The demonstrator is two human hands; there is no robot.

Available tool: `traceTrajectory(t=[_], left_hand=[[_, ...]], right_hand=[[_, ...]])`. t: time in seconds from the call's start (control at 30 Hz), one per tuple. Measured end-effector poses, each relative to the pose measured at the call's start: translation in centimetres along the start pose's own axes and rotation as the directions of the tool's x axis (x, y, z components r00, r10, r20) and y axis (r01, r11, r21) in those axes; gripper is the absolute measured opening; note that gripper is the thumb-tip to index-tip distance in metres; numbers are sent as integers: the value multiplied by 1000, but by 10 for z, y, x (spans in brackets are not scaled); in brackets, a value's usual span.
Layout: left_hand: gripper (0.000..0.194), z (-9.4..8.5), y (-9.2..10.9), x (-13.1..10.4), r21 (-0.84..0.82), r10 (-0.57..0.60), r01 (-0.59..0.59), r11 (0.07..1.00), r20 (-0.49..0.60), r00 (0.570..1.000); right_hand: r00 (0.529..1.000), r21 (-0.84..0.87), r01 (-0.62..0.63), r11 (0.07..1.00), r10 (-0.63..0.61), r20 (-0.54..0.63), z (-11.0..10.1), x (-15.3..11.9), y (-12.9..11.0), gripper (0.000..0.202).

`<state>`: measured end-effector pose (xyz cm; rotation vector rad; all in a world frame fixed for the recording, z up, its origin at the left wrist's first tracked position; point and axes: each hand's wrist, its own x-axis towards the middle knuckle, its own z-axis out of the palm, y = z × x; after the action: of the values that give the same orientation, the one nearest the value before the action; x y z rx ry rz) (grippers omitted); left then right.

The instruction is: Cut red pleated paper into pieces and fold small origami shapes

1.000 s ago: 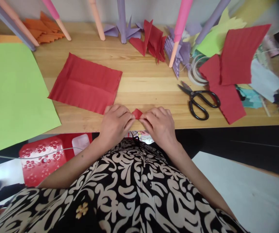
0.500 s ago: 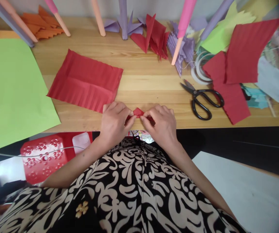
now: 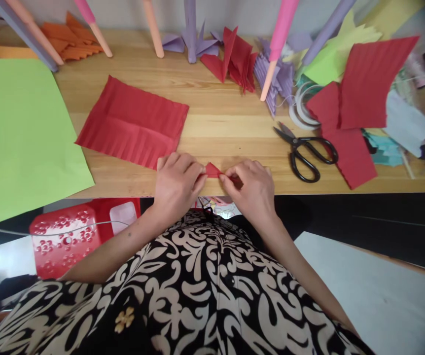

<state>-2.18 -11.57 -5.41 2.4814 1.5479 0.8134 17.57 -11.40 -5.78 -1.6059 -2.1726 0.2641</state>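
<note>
A small folded red paper piece [image 3: 212, 170] lies near the table's front edge, with a pointed top between my two hands. My left hand [image 3: 179, 182] pinches its left end between thumb and fingers. At its right end, my right hand [image 3: 251, 187] pinches it the same way. Parts of the piece are hidden under the fingers. Just behind my left hand lies a larger creased red sheet [image 3: 134, 123]. Black-handled scissors [image 3: 304, 148] rest to the right of my right hand, blades slightly apart.
Green paper [image 3: 31, 138] covers the table's left side. Red strips [image 3: 364, 84], tape rolls [image 3: 301, 106] and paper scraps lie at the right. Folded red [image 3: 236, 59], purple [image 3: 277, 79] and orange [image 3: 68, 39] pieces stand behind, among upright paper tubes [image 3: 190, 29].
My right hand has shifted slightly right, away from my left hand. More of the small red piece shows between them, its peak now narrower. The view has shifted a little.
</note>
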Motion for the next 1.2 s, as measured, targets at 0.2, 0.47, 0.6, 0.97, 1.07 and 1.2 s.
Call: traceTrajectory(t=[0.2, 0.47, 0.6, 0.97, 1.07, 1.2], left_hand=[[22, 2, 12, -21, -63, 359, -355, 933, 65, 931], [30, 9, 2, -30, -66, 362, -356, 932, 191, 913], [28, 7, 3, -29, -49, 360, -358, 933, 181, 915], [25, 5, -4, -32, -113, 323, -315, 942, 55, 945], [25, 1, -11, -37, -140, 263, -257, 956, 20, 965], [23, -1, -13, -40, -141, 223, -227, 964, -44, 974]], right_hand=[[1000, 11, 2, 1000, -2, 10, -1, 1, -2, 20], [999, 36, -11, 999, 13, -43, -6, -5, 10, 16], [993, 44, 3, 999, 2, -118, -20, -14, 14, 12], [959, 132, 282, 950, -278, -44, 3, -30, 1, 37], [962, 138, 271, 953, -266, -55, 5, -31, 3, 35], [968, 130, 252, 959, -247, -52, 5, -30, 1, 36]])
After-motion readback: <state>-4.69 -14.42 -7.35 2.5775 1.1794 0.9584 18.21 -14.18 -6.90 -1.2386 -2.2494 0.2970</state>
